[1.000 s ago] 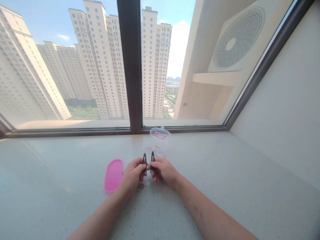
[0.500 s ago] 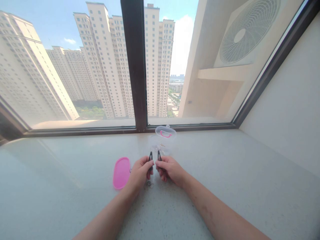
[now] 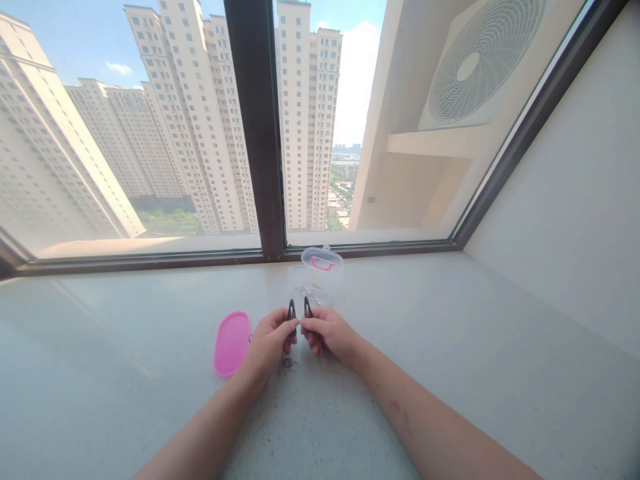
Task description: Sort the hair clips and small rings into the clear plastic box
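Note:
My left hand (image 3: 269, 343) pinches a black snap hair clip (image 3: 291, 309) upright, its tip pointing away from me. My right hand (image 3: 327, 333) holds a second black hair clip (image 3: 308, 308) the same way, right beside the first. The two hands almost touch above the pale stone sill (image 3: 450, 347). Just behind the clips stands a clear plastic box (image 3: 314, 279) with its clear lid (image 3: 323, 259), pink-handled, raised open; small items lie inside. A few small dark rings (image 3: 287, 363) lie on the sill under my left hand.
A pink oval lid (image 3: 231, 343) lies flat to the left of my left hand. The dark window frame (image 3: 255, 127) runs along the back of the sill, and a white wall (image 3: 565, 200) closes the right side.
Only the camera has shifted slightly. Both hands keep holding their clips side by side in front of the clear box.

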`<action>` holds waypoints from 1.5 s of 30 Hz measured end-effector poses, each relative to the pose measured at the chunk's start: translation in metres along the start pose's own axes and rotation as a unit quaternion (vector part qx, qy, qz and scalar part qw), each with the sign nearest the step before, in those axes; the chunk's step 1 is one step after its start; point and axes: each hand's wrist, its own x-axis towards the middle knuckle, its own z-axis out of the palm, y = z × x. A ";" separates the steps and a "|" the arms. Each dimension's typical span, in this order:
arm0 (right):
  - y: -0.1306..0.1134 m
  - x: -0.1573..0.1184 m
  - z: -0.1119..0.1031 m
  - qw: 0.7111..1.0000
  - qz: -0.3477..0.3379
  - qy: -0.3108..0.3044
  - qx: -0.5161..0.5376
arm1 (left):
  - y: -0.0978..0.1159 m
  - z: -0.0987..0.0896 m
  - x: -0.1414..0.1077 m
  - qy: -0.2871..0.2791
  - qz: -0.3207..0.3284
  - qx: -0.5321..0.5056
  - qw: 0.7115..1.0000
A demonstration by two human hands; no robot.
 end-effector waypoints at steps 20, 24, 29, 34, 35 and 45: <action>0.010 0.007 -0.006 0.997 0.001 0.034 0.066 | -0.001 0.001 0.002 -0.021 0.021 0.012 0.999; 0.008 0.008 -0.005 0.997 0.004 0.047 0.059 | -0.005 0.001 0.006 -0.015 0.034 0.012 0.999; 0.003 0.007 -0.002 0.998 0.015 0.055 0.015 | -0.010 0.000 0.009 -0.005 0.052 0.023 0.998; 0.003 0.005 0.001 0.998 0.013 0.045 0.030 | -0.010 0.001 0.008 -0.008 0.036 0.013 0.999; 0.003 0.004 0.002 0.998 0.010 0.041 0.037 | -0.009 0.001 0.007 -0.011 0.034 0.014 0.999; 0.005 0.007 0.000 0.992 -0.004 0.024 0.124 | -0.004 -0.004 0.004 -0.035 0.023 0.043 0.998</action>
